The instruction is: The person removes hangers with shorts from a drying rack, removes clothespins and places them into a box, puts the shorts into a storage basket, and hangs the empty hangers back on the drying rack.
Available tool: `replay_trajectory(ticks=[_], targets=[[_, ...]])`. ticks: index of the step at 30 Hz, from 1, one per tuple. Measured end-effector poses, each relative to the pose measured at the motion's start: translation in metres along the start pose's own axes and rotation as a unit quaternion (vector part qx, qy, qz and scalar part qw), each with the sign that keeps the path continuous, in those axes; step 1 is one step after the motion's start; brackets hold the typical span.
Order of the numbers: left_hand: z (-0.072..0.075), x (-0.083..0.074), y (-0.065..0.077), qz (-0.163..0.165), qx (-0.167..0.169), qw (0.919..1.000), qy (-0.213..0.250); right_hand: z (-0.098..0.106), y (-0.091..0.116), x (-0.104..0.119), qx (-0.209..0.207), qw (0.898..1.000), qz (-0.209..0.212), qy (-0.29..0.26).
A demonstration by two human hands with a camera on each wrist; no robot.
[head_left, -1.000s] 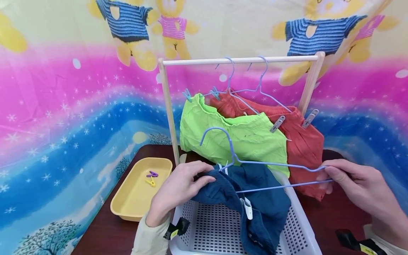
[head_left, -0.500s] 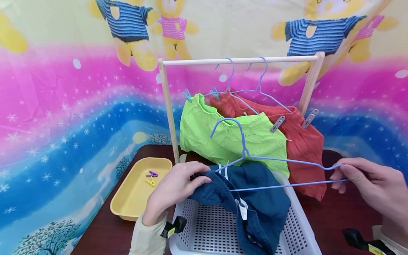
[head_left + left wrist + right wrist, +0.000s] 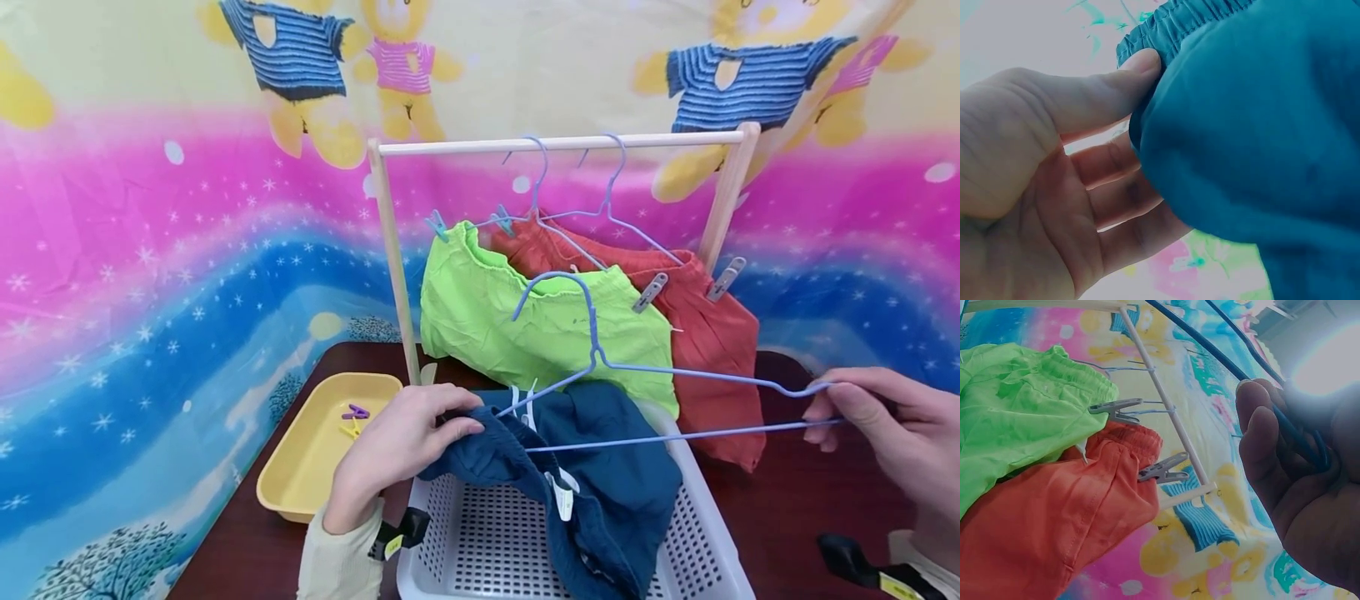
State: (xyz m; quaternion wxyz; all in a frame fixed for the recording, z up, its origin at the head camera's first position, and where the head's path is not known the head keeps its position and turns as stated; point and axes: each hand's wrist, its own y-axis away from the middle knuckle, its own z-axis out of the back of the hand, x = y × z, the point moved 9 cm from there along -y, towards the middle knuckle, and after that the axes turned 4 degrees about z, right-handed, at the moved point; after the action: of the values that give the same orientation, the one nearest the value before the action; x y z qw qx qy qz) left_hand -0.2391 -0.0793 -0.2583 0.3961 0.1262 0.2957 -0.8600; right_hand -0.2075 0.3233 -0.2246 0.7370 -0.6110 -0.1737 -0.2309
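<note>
My left hand [image 3: 401, 446] pinches the gathered waistband of the navy shorts [image 3: 622, 467] between thumb and fingers; the left wrist view shows the thumb on the elastic edge. A blue wire hanger [image 3: 682, 371] has its left end inside that waistband. Its right end is gripped by my right hand [image 3: 888, 425], thumb and fingers round the wire, as the right wrist view also shows. The hanger's hook stands up in front of the green shorts [image 3: 540, 321]. A white tag [image 3: 562, 498] hangs from the waistband. The navy cloth hangs over the grey-white basket [image 3: 491, 542].
Behind stands a wooden rack [image 3: 450, 148] bearing green shorts and red shorts [image 3: 720, 358] on hangers, fastened with clips such as the grey clothespin [image 3: 650, 293]. At left, a yellow tray [image 3: 300, 458] holds a purple clothespin [image 3: 356, 412] and a yellow one.
My right hand and the hanger have moved to the right, the hook rising slightly. My left hand, still pinching the waistband, has shifted a little left.
</note>
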Motion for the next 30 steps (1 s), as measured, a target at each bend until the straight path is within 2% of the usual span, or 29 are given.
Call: replay_trajectory(ticks=[2, 3, 8, 11, 13, 17, 25, 30], targets=[[-0.001, 0.001, 0.000, 0.005, 0.006, 1.0000, 0.004, 0.002, 0.001, 0.001, 0.001, 0.994, 0.017, -0.104], [-0.001, 0.002, 0.000, 0.008, 0.009, 0.9999, 0.005, 0.003, 0.001, 0.001, 0.003, 0.991, 0.024, -0.130], [-0.001, 0.003, 0.001, 0.016, 0.013, 0.9997, 0.010, 0.008, -0.001, 0.004, 0.007, 0.987, 0.046, -0.156], [0.000, 0.004, 0.002, 0.017, 0.014, 0.9997, 0.010, 0.012, -0.001, 0.004, 0.010, 0.980, 0.058, -0.190], [0.001, 0.004, 0.002, 0.016, 0.014, 0.9997, 0.011, 0.015, -0.001, 0.004, 0.007, 0.982, 0.054, -0.180], [0.003, 0.005, 0.002, 0.008, 0.013, 0.9997, 0.019, 0.024, 0.000, 0.001, 0.003, 0.992, 0.029, -0.121], [0.011, 0.003, 0.002, -0.015, 0.007, 0.9989, 0.043, 0.040, 0.006, -0.013, 0.022, 0.993, -0.009, -0.114], [0.018, 0.002, 0.006, -0.010, 0.006, 0.9996, 0.027, 0.051, 0.017, -0.024, 0.024, 0.995, -0.055, -0.081]])
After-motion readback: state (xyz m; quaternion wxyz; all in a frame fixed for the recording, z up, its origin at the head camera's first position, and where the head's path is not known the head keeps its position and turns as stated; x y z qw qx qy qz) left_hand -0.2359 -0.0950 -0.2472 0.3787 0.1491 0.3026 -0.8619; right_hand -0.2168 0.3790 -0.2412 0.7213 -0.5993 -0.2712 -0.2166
